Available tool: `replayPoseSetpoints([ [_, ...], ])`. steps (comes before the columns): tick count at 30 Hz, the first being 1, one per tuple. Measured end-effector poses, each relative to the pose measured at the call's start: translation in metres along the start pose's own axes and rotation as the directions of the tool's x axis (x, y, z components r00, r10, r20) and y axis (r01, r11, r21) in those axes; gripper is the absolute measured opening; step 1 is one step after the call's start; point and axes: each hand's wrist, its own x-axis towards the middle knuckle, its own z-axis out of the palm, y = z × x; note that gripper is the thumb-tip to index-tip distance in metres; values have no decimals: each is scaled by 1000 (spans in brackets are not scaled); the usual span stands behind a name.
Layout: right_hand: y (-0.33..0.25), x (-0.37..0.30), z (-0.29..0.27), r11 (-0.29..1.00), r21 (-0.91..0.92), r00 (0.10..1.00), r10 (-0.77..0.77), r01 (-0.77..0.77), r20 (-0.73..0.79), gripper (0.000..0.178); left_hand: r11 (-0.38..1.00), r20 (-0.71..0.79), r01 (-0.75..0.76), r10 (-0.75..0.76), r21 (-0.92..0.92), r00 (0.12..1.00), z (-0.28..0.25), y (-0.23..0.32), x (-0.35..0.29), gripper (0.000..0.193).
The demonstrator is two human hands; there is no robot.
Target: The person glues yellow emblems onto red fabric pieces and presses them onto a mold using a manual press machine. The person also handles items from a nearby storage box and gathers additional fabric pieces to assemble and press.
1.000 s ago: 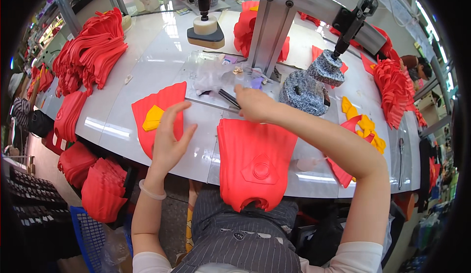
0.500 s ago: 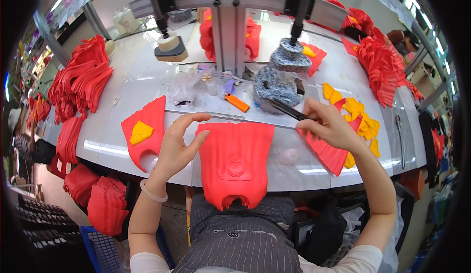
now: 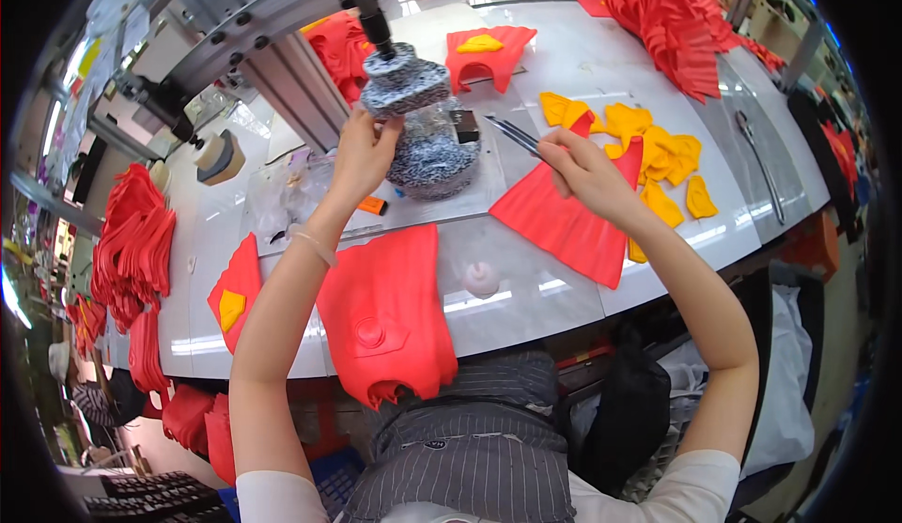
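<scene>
My right hand [image 3: 584, 173] is closed around dark tweezers [image 3: 512, 136], their tips pointing left toward a grey speckled block [image 3: 432, 161] on the table. My left hand [image 3: 365, 155] has reached to the left side of this block, just under a matching speckled block [image 3: 406, 81] on a press rod. Its fingers are bent together at the block's edge, and what they pinch, if anything, cannot be made out. Before me a red moulded piece [image 3: 385, 307] with a round raised mark hangs over the table edge. A small black part [image 3: 464, 125] sits on the lower block.
Yellow pieces [image 3: 658, 152] lie on the right beside a red fan-shaped piece [image 3: 568, 218]. A pale bottle [image 3: 481, 279] stands near the front edge. Red stacks [image 3: 132, 241] are at left, a long metal tool [image 3: 761, 166] at far right. The press frame [image 3: 291, 72] rises behind.
My left hand has moved from above the red piece to the speckled block. The right hand still holds the tweezers. The whole view has turned and shifted toward the right.
</scene>
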Motion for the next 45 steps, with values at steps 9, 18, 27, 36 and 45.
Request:
replayPoseSetpoints([
  [9,15,42,11,991,-109,996,-80,82,28,22,984,-126,27,-50,-176,991,43,3,25,35],
  [18,-7,53,21,935,-329,988,-149,131,-29,27,980,-204,29,-71,-199,976,62,-19,32,33],
  [27,-4,52,31,945,-301,981,-165,127,-103,25,983,-193,45,-80,-180,978,57,-12,29,34],
  [36,-11,44,34,941,-320,979,-161,114,-123,23,987,-196,17,-48,-161,980,56,-14,27,32],
  [45,5,58,47,910,-381,963,-232,165,-138,22,975,-169,59,-96,-212,981,57,-16,26,32],
])
